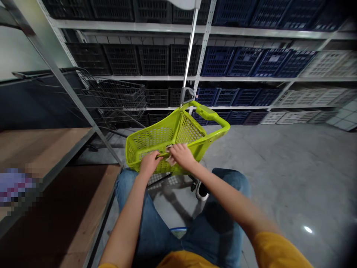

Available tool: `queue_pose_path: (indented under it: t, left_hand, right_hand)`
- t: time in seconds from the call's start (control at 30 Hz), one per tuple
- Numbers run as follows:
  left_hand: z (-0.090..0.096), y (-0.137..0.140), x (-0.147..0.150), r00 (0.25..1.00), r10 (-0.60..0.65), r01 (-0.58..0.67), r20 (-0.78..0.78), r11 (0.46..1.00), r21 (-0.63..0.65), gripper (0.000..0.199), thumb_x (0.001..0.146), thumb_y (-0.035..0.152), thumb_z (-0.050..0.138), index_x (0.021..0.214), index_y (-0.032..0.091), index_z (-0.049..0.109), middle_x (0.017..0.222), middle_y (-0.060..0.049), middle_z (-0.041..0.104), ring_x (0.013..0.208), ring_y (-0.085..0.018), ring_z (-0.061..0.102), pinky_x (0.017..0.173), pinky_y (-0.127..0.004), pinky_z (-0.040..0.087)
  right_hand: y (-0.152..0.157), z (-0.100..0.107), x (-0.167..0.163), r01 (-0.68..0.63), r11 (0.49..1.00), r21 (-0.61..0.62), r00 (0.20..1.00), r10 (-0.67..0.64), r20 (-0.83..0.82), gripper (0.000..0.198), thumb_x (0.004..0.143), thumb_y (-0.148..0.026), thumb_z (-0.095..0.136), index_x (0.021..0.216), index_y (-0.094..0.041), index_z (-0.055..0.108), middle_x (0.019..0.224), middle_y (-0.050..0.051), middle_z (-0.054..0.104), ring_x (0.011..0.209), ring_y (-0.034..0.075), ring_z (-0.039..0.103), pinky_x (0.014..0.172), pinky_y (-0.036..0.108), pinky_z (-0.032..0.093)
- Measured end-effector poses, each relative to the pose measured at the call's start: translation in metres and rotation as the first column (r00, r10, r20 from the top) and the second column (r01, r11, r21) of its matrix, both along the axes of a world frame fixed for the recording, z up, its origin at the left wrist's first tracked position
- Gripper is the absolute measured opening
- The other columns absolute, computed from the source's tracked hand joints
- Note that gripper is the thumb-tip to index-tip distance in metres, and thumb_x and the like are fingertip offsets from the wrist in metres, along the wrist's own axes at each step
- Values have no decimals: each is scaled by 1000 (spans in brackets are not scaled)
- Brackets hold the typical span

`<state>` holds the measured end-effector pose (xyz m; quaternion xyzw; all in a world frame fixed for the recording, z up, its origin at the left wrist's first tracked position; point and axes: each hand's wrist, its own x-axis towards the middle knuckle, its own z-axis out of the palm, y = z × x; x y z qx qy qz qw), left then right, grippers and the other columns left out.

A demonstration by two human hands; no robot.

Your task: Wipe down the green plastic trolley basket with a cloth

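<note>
A lime-green plastic shopping cart point(156, 136) stands just in front of my knees, its handle point(213, 117) toward the right. Curled over the cart's near rim is my left hand point(149, 163), thumb and fingers closed on the edge. A little to the right, my right hand point(182, 154) presses a crumpled pale cloth point(170, 159) against the same rim, with part of the cloth hanging below the fingers. A grey pole holder point(187, 95) with a tall metal pole point(192, 48) rises from the cart's far side.
Behind the cart, shelves point(134, 26) hold black crates point(122, 59), blue crates point(217, 61) and white crates point(295, 97). A dark wire shopping cart point(119, 96) stands at back left. Left of me is a wooden-topped metal rack point(55, 143). Grey floor point(287, 178) extends to the right.
</note>
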<state>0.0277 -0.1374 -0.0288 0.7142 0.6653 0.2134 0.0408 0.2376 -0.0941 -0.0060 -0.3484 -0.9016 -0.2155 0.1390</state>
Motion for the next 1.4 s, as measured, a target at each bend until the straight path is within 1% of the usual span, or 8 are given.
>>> queue_pose_path:
  t: [0.23, 0.37, 0.53, 0.63, 0.9, 1.0, 1.1, 1.4]
  left_hand:
    - [-5, 3, 3, 999, -20, 19, 38, 999, 32, 20, 88, 38, 60, 98, 23, 66, 99, -5, 73, 91, -22, 66, 75, -30, 46]
    - [-3, 5, 7, 1000, 9, -9, 11, 1000, 6, 20, 88, 37, 61, 99, 22, 66, 100, -6, 73, 91, -22, 66, 78, -31, 46]
    - [-1, 5, 8, 999, 26, -26, -31, 1000, -2, 17, 88, 34, 59, 98, 22, 66, 96, -7, 73, 90, -22, 67, 77, -30, 46]
    - [-1, 5, 6, 999, 17, -17, -42, 1000, -2, 14, 88, 31, 59, 94, 21, 66, 93, -6, 72, 89, -22, 66, 75, -30, 46]
    - [-7, 6, 5, 1000, -20, 20, 14, 999, 37, 19, 88, 38, 61, 98, 23, 66, 100, -6, 72, 92, -22, 66, 79, -30, 47]
    - [-7, 8, 9, 1000, -19, 19, 4, 999, 36, 19, 89, 37, 59, 99, 23, 66, 100, -6, 72, 92, -22, 66, 79, -31, 47]
    - [-6, 9, 12, 1000, 7, -6, -2, 1000, 23, 20, 88, 37, 60, 99, 22, 66, 101, -7, 73, 93, -23, 66, 80, -31, 47]
    - [-4, 8, 10, 999, 13, -13, -39, 1000, 21, 15, 88, 30, 59, 98, 21, 65, 97, -6, 72, 90, -22, 66, 78, -30, 45]
  right_hand:
    - [26, 42, 107, 184, 979, 86, 981, -178, -71, 24, 95, -21, 43, 112, -15, 59, 108, 14, 60, 105, 29, 45, 101, 46, 30]
    - [14, 18, 63, 304, 952, 41, 934, -289, -209, 26, 96, -21, 40, 111, -14, 59, 106, 15, 59, 104, 29, 44, 105, 48, 27]
    - [-13, -19, -27, 130, 991, -44, 976, -136, -173, 27, 98, -26, 37, 111, -15, 57, 104, 11, 58, 98, 26, 45, 102, 45, 33]
    - [-16, -23, -39, 65, 998, -12, 990, -66, -122, 26, 99, -28, 35, 110, -17, 56, 103, 9, 58, 96, 26, 45, 98, 45, 36]
    - [27, 26, 106, 220, 969, 110, 971, -207, -122, 23, 93, -21, 46, 112, -17, 59, 115, 14, 58, 112, 29, 45, 105, 46, 31]
    - [33, 30, 121, 274, 957, 97, 945, -250, -210, 26, 92, -18, 46, 115, -17, 58, 123, 14, 56, 119, 30, 41, 108, 47, 28]
    - [28, 17, 90, 323, 945, 51, 911, -296, -287, 25, 94, -20, 44, 114, -16, 58, 117, 15, 57, 117, 29, 42, 108, 48, 27]
    - [-15, -21, -39, 88, 995, -49, 979, -95, -180, 21, 98, -28, 39, 106, -19, 57, 99, 8, 57, 96, 25, 44, 98, 44, 33]
